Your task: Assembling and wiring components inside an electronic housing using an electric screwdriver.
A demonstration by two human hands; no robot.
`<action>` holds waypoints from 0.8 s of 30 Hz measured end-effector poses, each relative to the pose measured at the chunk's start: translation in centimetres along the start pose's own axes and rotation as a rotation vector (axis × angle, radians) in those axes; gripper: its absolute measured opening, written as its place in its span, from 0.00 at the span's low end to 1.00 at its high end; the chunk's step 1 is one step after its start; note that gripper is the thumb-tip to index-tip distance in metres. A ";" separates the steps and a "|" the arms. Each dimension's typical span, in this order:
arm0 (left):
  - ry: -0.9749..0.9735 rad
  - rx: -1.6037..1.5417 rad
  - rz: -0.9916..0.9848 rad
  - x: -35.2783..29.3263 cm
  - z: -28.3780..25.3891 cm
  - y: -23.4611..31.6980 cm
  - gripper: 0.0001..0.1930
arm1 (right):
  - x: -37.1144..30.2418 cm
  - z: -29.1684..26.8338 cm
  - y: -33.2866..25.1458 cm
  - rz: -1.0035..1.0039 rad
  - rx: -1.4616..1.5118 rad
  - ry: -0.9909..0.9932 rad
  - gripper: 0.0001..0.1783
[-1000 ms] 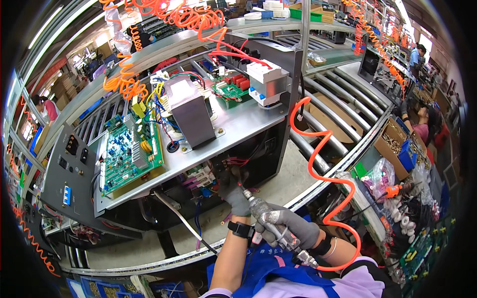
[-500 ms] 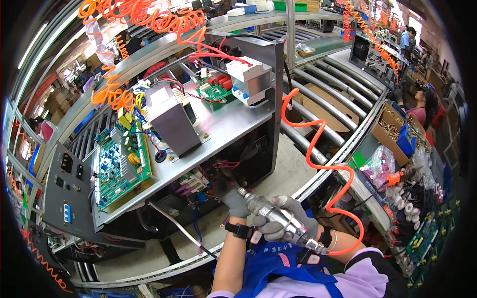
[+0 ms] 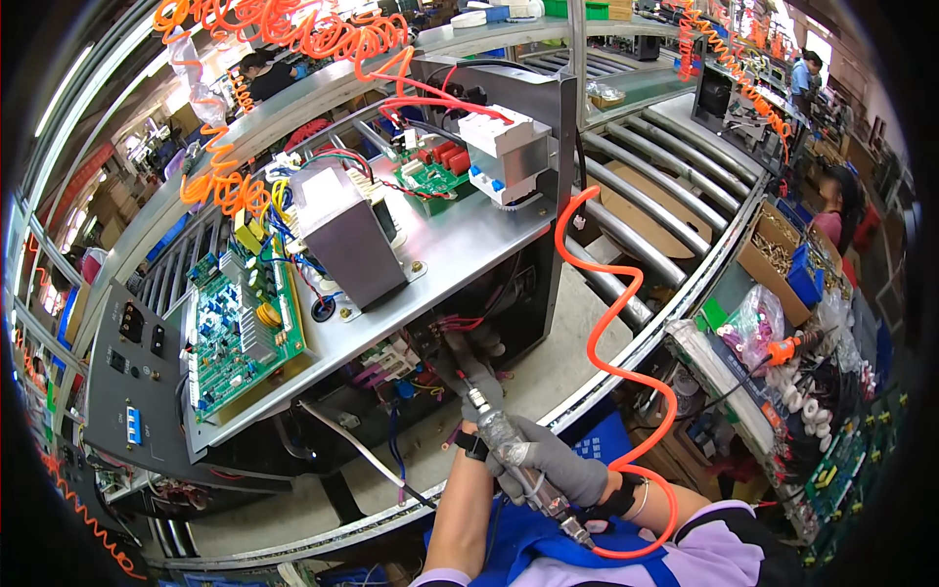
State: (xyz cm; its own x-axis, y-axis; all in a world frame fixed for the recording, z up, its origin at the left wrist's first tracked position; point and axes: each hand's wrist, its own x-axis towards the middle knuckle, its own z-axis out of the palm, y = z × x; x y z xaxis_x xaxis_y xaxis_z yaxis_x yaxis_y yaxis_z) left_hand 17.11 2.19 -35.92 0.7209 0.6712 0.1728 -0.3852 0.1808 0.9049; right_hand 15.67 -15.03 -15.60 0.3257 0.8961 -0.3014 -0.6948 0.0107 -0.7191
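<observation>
My right hand (image 3: pixel 562 462), in a grey glove, is closed around a silver pneumatic screwdriver (image 3: pixel 526 472). The tool's tip points up and away, beside my left wrist, and an orange air hose (image 3: pixel 614 313) runs from its rear end. My left hand (image 3: pixel 481 383), also gloved, reaches under the metal shelf of an electrical cabinet (image 3: pixel 460 256), near red wires (image 3: pixel 460 323). Its fingers are in shadow, so whatever they may hold cannot be made out. On the shelf sit a grey metal box-shaped part (image 3: pixel 347 235), a green circuit board (image 3: pixel 245 333) and a white-and-grey terminal block (image 3: pixel 504 157).
Behind the cabinet runs a roller conveyor (image 3: pixel 675 186). To the right, a bench carries a cardboard box of small parts (image 3: pixel 773 249), a blue bin (image 3: pixel 805 276) and an orange-handled tool (image 3: pixel 782 350). Coiled orange hoses (image 3: pixel 284 29) hang overhead. A co-worker (image 3: pixel 833 205) is at far right.
My right hand has swung the screwdriver steeper, its rear end moving down and left. My left hand has shifted slightly right and up. The cabinet appears a little further right in view.
</observation>
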 end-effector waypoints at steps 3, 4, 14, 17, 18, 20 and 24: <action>-0.068 0.038 0.015 -0.9 -1.3 -1.7 0.13 | 0.2 0.1 -0.2 -0.062 -0.015 0.000 0.31; -0.085 0.054 0.023 -0.7 -1.3 -1.9 0.13 | 0.3 0.4 -0.3 -0.058 -0.015 -0.004 0.31; -0.244 0.236 0.154 2.5 -1.2 -2.8 0.13 | 0.4 0.8 -0.3 -0.062 -0.032 0.021 0.29; -0.256 0.295 0.224 3.5 -1.3 0.1 0.13 | -0.8 0.1 -0.2 -0.076 -0.002 -0.046 0.31; -0.261 0.317 0.115 3.0 0.1 3.8 0.15 | -1.6 -0.8 -0.1 -0.048 0.023 -0.024 0.32; -0.205 0.384 -0.178 0.2 2.9 13.8 0.17 | -3.3 -2.1 0.2 -0.012 0.007 -0.068 0.34; -0.232 0.480 -0.257 -5.0 4.8 30.6 0.17 | -7.3 -5.7 0.9 0.018 -0.038 -0.016 0.39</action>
State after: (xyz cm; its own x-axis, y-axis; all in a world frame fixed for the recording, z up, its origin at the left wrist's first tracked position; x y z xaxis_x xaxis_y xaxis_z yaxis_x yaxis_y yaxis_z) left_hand 4.46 0.95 -7.25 0.8847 0.4642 -0.0438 0.0832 -0.0647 0.9944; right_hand 16.31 -24.09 -17.67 0.3026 0.9032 -0.3045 -0.6758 -0.0220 -0.7368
